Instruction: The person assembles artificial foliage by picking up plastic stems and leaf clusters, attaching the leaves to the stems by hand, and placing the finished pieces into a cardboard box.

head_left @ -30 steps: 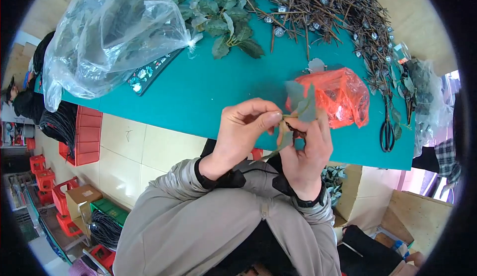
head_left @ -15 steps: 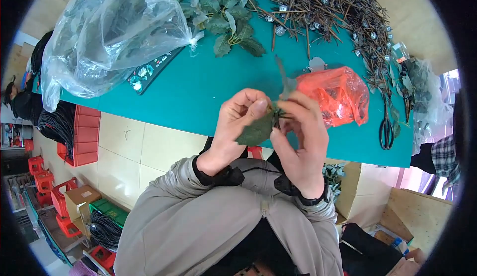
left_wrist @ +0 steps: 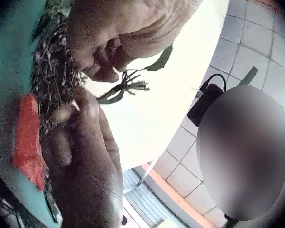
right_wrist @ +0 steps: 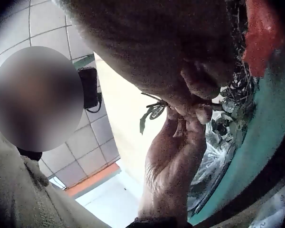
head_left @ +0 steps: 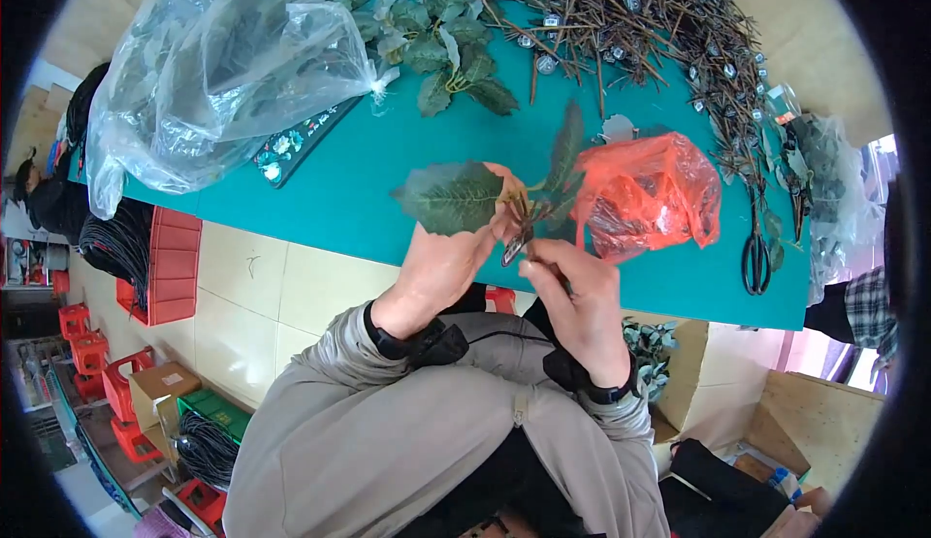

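Note:
Just over the table's near edge, my left hand (head_left: 441,267) pinches a leafy sprig (head_left: 451,199) with broad, toothed green leaves. One large leaf spreads to the left across the fingers, and another stands upright at the right. Thin stems (left_wrist: 128,86) gather in a bundle between the two hands in the left wrist view. Close beside it, my right hand (head_left: 587,310) pinches the lower end of the sprig with thumb and forefinger. A small oval tag (right_wrist: 156,112) with a pale pattern hangs at the stems in the right wrist view.
A red plastic bag (head_left: 650,194) lies right of the hands, black scissors (head_left: 754,265) beyond it. A heap of brown sticks with round tags (head_left: 621,15) covers the far right; loose leaves (head_left: 456,53) and a clear bag (head_left: 223,82) lie at the far left.
The sprig has turned so its large leaf now points left over the left hand. My right hand has shifted down to the stem end; the tag has come into view.

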Action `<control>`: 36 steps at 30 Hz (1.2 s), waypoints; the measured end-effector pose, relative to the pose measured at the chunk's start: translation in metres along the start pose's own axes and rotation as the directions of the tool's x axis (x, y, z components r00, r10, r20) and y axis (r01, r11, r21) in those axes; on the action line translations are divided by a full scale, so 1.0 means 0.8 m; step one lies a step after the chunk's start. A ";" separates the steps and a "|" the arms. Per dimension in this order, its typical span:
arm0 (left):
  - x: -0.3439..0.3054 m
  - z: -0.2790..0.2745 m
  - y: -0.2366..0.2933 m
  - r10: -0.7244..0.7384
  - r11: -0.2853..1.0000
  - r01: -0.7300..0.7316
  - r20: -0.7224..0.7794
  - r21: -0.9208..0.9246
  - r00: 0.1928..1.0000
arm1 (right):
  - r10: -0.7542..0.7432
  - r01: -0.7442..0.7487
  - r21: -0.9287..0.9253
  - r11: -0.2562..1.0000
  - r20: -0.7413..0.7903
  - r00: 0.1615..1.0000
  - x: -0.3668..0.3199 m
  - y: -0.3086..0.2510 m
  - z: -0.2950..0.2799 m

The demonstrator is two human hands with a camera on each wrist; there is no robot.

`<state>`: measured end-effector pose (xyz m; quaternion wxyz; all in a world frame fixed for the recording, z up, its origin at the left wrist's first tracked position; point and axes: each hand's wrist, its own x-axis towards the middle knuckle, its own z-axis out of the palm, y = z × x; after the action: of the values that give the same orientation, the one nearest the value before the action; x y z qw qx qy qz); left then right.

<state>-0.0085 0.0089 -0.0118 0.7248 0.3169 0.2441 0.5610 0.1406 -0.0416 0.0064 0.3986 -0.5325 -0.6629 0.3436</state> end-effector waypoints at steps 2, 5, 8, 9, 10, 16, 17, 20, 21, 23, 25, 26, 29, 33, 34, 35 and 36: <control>0.003 0.002 0.013 0.042 0.963 -0.047 0.023 0.264 0.999 | -0.123 0.119 -0.055 0.991 -0.082 0.989 0.002 0.006 -0.002; 0.003 0.003 0.035 0.100 0.933 -0.136 0.123 0.334 0.987 | -0.104 0.096 -0.082 0.992 -0.099 0.990 0.001 0.006 -0.012; 0.002 -0.009 0.040 0.141 0.925 -0.169 0.105 0.340 0.984 | -0.097 0.087 -0.092 0.992 -0.109 0.989 -0.001 0.009 -0.014; 0.002 -0.015 0.039 0.160 0.935 -0.163 0.035 0.313 0.986 | -0.105 0.095 -0.092 0.991 -0.110 0.988 -0.001 0.011 -0.014; 0.001 -0.018 0.038 0.178 0.944 -0.161 -0.035 0.286 0.983 | -0.114 0.104 -0.092 0.990 -0.110 0.987 -0.002 0.012 -0.013; 0.003 -0.010 0.025 0.125 0.944 -0.084 -0.109 0.320 0.986 | 0.120 -0.118 0.200 0.973 0.000 0.993 -0.009 0.010 -0.022; 0.001 -0.008 0.021 0.109 0.942 -0.071 -0.099 0.327 0.989 | 0.196 -0.201 0.322 0.925 0.051 0.979 -0.010 0.007 -0.024; -0.003 -0.003 0.015 0.081 0.945 -0.050 -0.082 0.325 0.993 | 0.260 -0.285 0.484 0.827 0.120 0.958 -0.012 0.006 -0.020; -0.003 -0.001 0.014 0.075 0.946 -0.046 -0.079 0.320 0.994 | 0.252 -0.285 0.534 0.796 0.136 0.958 -0.012 0.007 -0.018; -0.003 0.000 0.014 0.071 0.948 -0.044 -0.076 0.314 0.995 | 0.240 -0.283 0.581 0.763 0.152 0.959 -0.013 0.006 -0.018; 0.001 -0.007 0.018 0.056 0.939 -0.055 0.008 0.339 0.998 | 0.247 -0.270 0.571 0.775 0.120 0.962 -0.017 0.004 -0.020; 0.004 -0.010 0.023 0.051 0.933 -0.065 0.048 0.354 0.998 | 0.246 -0.262 0.568 0.781 0.106 0.963 -0.019 0.004 -0.021; 0.028 -0.012 0.060 0.053 0.817 -0.115 0.124 0.565 0.991 | 0.229 -0.180 0.515 0.838 -0.031 0.973 -0.037 0.012 -0.037; 0.093 -0.060 0.102 0.086 0.559 -0.158 0.132 0.814 0.987 | 0.331 -0.182 0.381 0.907 -0.376 0.865 -0.088 0.038 -0.091; 0.110 -0.073 0.109 0.090 0.511 -0.128 0.094 0.850 0.991 | 0.334 -0.157 0.373 0.914 -0.476 0.814 -0.105 0.050 -0.107; 0.127 -0.087 0.111 0.091 0.508 -0.127 0.093 0.852 0.991 | 0.334 -0.136 0.363 0.922 -0.568 0.752 -0.123 0.063 -0.123; 0.144 -0.100 0.110 0.074 0.469 -0.113 0.089 0.876 0.993 | 0.339 -0.113 0.361 0.926 -0.660 0.670 -0.142 0.076 -0.137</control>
<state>-0.0941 0.1505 -0.0015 0.4327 0.6669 0.4654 0.3891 0.2777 -0.1374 -0.0165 0.6505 -0.6378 -0.3272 0.2511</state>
